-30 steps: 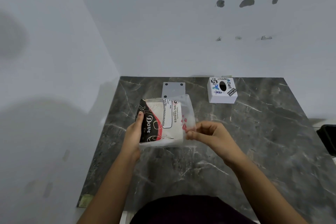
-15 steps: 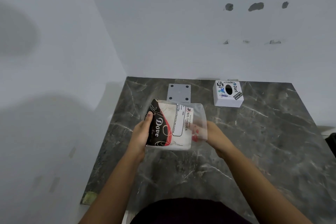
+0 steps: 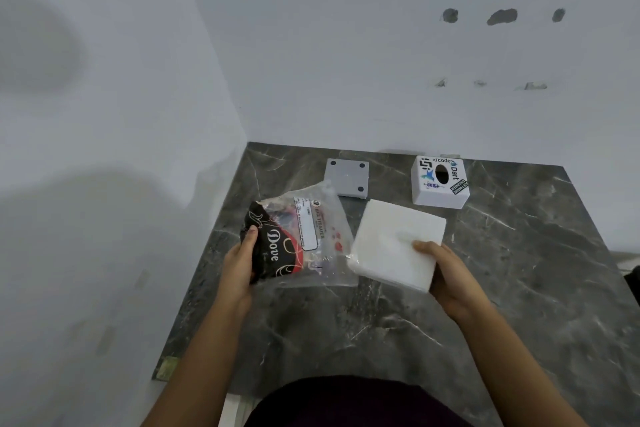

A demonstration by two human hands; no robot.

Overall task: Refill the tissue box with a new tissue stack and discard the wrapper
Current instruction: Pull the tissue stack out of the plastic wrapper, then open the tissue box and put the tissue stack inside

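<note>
My right hand [image 3: 450, 282] holds a white tissue stack [image 3: 394, 244] by its near right corner, fully out of the wrapper and above the table. My left hand [image 3: 239, 263] grips the black and red end of the clear plastic wrapper [image 3: 304, 239], which hangs slack and looks empty, with its open end next to the stack. The white tissue box [image 3: 439, 182], covered in stickers with an oval slot on top, stands at the back of the table beyond the stack. A grey square plate [image 3: 347, 177] with dark corner dots lies flat to the left of the box.
The dark marbled table [image 3: 502, 288] sits in a corner between white walls at the left and back. A dark object [image 3: 633, 279] shows at the right edge of the view. My dark-clothed lap is at the bottom.
The tissue stack has come out of the wrapper to the right in my right hand. The wrapper is now slack in my left hand.
</note>
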